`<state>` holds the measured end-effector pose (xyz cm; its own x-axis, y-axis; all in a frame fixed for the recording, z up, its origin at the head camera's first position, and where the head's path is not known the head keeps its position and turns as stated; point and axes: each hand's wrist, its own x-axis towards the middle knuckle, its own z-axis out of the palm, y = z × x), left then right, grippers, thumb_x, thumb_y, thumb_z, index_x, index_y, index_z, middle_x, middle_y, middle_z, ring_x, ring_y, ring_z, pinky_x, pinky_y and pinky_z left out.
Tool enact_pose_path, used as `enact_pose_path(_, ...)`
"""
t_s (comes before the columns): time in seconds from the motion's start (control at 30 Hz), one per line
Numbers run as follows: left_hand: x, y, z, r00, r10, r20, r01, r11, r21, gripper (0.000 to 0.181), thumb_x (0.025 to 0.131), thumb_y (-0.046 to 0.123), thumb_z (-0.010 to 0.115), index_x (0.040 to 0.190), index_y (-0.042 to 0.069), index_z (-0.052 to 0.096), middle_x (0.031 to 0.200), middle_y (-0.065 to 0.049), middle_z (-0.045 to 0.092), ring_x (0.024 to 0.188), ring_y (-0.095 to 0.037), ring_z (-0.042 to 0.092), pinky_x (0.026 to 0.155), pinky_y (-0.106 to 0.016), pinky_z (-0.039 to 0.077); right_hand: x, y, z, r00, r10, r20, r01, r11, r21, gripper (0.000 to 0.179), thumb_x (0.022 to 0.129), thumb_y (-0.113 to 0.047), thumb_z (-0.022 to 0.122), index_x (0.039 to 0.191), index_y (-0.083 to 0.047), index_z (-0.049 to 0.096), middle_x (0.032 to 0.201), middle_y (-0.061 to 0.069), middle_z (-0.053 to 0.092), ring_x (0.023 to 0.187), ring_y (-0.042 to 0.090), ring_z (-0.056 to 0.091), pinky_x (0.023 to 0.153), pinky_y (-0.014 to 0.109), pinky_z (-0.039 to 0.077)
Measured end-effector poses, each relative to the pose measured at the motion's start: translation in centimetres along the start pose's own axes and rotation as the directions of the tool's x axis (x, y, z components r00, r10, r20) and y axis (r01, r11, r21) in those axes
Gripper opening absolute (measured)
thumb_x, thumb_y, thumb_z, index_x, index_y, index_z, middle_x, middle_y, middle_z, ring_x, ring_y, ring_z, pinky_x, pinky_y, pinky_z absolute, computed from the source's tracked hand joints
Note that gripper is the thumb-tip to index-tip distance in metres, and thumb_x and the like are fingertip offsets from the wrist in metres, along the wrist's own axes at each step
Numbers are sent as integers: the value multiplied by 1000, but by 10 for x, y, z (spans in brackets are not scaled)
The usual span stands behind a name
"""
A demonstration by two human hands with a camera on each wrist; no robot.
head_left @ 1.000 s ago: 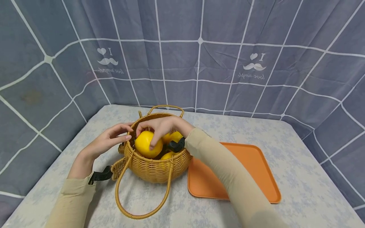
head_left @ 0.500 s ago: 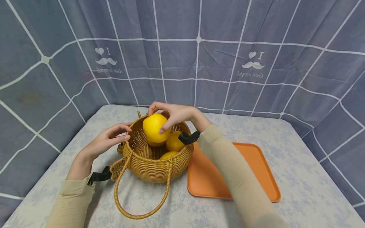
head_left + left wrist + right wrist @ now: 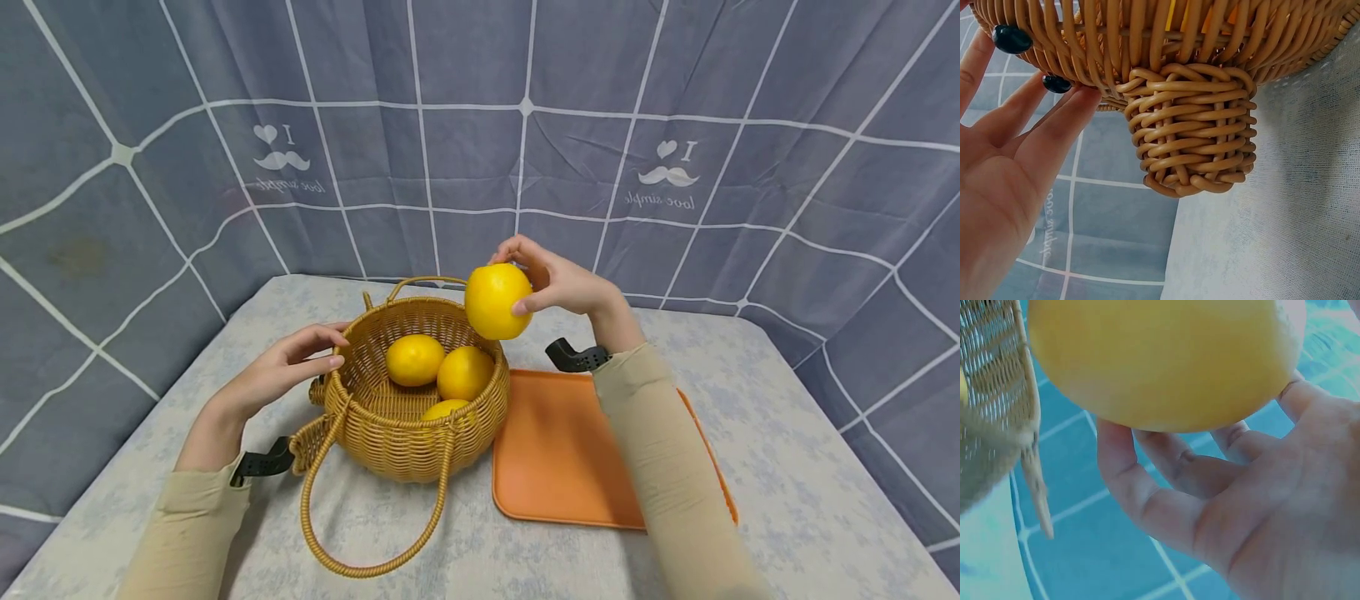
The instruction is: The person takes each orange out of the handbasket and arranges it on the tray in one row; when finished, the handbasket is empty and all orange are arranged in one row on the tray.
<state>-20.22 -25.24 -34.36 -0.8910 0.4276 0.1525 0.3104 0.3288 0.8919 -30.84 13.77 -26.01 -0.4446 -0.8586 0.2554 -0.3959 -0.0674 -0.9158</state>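
Observation:
My right hand (image 3: 562, 283) holds a large, smooth, round yellow fruit (image 3: 495, 302) between thumb and fingers, raised above the right rim of the basket. In the right wrist view the fingertips press against the underside of that fruit (image 3: 1166, 369). My left hand (image 3: 292, 362) rests on the left side of the wicker basket (image 3: 408, 446), fingertips at the rim. In the left wrist view its fairly straight fingers (image 3: 1060, 134) touch the woven wall beside two dark beads. Inside the basket lie three yellow fruits (image 3: 415, 360), one partly hidden behind the near rim.
An orange tray (image 3: 562, 467) lies right of the basket, partly covered by the right forearm. One basket handle (image 3: 375, 571) flops toward the front; the other stands at the back. A grey-blue checked curtain (image 3: 480, 167) encloses the pale patterned tablecloth (image 3: 487, 550).
My right hand has lifted the large yellow fruit out of the basket and carried it up and right, uncovering the fruits inside. My left hand stays at the rim.

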Motion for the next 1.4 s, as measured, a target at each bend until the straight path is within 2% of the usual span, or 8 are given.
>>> enact_pose_path(0.13,0,-1,0,1000,-1,-1,1,1000,6,27,97,17,55,116,-1,50,148,-16,30,135,-38,26,93,-18,37,-25,13,-8,999,-34,-42,34,999,16,53,78,-11,74,119,-13,41,124,14,40,103,29,51,80,39,50)
enact_pose_path(0.27,-1,0,-1,1000,-8,-2,8,1000,12,26,97,17,55,116,0,50,148,-14,30,135,-37,27,96,-24,35,-49,30,-10,995,-47,-84,51,997,49,50,81,-11,73,119,-16,41,124,11,40,105,25,51,80,36,50)
enact_pose_path(0.37,-1,0,-1,1000,-12,-4,12,1000,19,26,96,17,55,116,0,50,148,-14,30,135,-37,27,97,-28,35,-63,44,-8,991,-14,-133,23,997,69,49,81,-12,73,118,-17,41,123,11,39,106,24,50,81,36,50)
enact_pose_path(0.5,-1,1,-1,1000,-11,-5,11,1000,20,26,96,17,55,116,0,50,148,-14,30,135,-37,26,96,-25,35,-73,63,0,979,64,-194,-54,997,60,49,81,-6,70,118,-13,40,120,13,38,102,25,51,80,36,50)
enact_pose_path(0.8,-1,1,0,1000,1,-2,-1,1000,8,27,96,16,55,116,-2,49,147,-16,30,135,-38,26,93,-18,36,-81,100,14,953,188,-237,-167,980,106,48,79,2,66,117,-8,38,118,14,38,99,26,52,81,34,49)
enact_pose_path(0.93,-1,1,0,1000,1,-3,-1,1000,7,27,96,16,55,116,-2,49,147,-16,30,135,-39,25,93,-17,36,-81,109,18,949,211,-234,-191,976,108,49,79,1,66,118,-3,37,118,16,37,98,29,52,80,35,49)
enact_pose_path(1.17,-1,1,0,1000,-4,-3,4,1000,10,27,97,17,55,116,-2,50,147,-17,30,135,-38,25,93,-17,35,-82,122,21,928,266,-262,-256,964,74,50,79,1,66,119,1,37,116,15,40,99,30,51,82,34,46)
enact_pose_path(1.4,0,0,0,1000,-10,-10,10,1000,11,28,97,17,55,117,-1,50,147,-17,30,135,-38,26,93,-17,36,-82,130,19,928,265,-262,-263,964,42,52,78,0,69,120,1,38,117,16,42,102,32,50,85,36,45)
